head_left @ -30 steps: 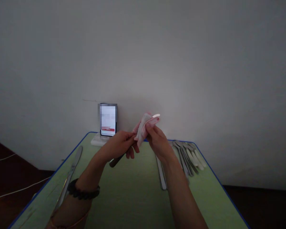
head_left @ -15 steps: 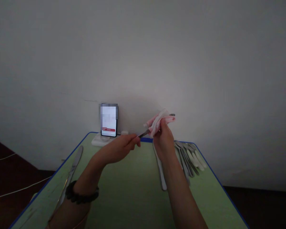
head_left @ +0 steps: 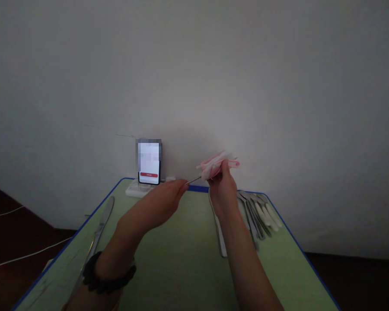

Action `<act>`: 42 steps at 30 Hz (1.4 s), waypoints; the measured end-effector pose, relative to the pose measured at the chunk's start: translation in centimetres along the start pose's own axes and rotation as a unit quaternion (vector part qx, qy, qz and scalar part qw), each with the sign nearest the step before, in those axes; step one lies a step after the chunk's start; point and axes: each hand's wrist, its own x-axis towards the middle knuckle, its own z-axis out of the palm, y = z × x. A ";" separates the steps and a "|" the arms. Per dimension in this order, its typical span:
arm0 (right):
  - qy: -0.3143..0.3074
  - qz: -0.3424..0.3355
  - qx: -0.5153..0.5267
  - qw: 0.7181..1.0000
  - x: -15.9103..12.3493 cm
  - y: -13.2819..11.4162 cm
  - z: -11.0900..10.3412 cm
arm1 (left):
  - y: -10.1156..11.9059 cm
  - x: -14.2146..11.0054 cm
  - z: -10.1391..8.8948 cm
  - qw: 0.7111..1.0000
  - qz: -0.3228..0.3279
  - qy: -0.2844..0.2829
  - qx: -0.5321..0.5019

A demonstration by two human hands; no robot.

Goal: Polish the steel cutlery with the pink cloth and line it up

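My left hand (head_left: 167,201) is closed on one end of a thin metal piece of cutlery (head_left: 193,179), held above the far edge of the table. A pink and white cloth (head_left: 214,166) is folded around the cutlery's other part, hiding most of it, so its kind cannot be made out. My right hand (head_left: 225,190) pinches the cloth, thumb on top. Under my right forearm lies a long metal utensil (head_left: 221,242), partly covered. A table knife (head_left: 102,224) lies on the left side, its lower part behind my left wrist.
Several metal utensils (head_left: 254,220), some with cream handles (head_left: 270,216), lie fanned out at the table's right. A lit phone (head_left: 149,164) stands on a white holder (head_left: 134,189) at the back left. The green table (head_left: 178,259) has a blue edge and meets a wall.
My left hand has rolled over, so its fingers are more hidden and the cutlery shows a thinner side. The cloth has shifted slightly in my right hand.
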 end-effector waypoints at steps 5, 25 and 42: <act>0.054 -0.029 0.061 0.996 0.4 -1.2 -0.1 | -0.4 -0.5 -0.4 1.000 0.009 0.003 -0.030; -0.021 -0.029 -0.085 0.996 -0.2 1.1 0.0 | 0.2 0.2 0.2 1.000 -0.015 -0.001 -0.002; 0.032 -0.013 -0.034 0.999 -1.3 2.3 1.3 | 1.6 0.6 1.1 0.996 -0.039 -0.022 0.071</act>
